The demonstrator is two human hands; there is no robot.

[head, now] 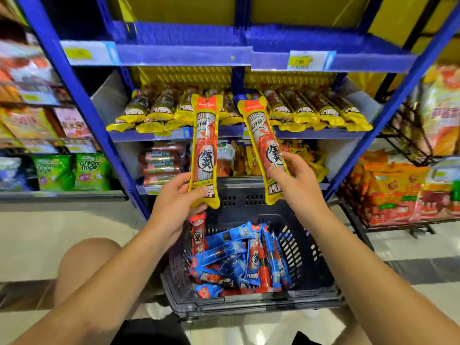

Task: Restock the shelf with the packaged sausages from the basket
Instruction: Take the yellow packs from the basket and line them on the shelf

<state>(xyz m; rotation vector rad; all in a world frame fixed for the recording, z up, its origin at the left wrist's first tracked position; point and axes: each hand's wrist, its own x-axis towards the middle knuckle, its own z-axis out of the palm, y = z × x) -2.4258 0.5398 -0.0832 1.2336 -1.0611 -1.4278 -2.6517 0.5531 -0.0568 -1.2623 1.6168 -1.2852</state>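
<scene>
Both forearms reach over the basket (306, 245); left hand (174, 200) and right hand (296, 180) each grip a yellow-edged sausage pack, left pack (205, 150), right pack (263, 150), thumbs hiding the lower print.

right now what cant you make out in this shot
- Head view: lower ends of both held sausage packs, covered by the left hand and right hand.
- Price tags: blurred, small print unreadable.
- Basket bottom: hidden under piled blue and red packs.
- Side shelf goods: motion-blurred, cut by the edges.
</scene>
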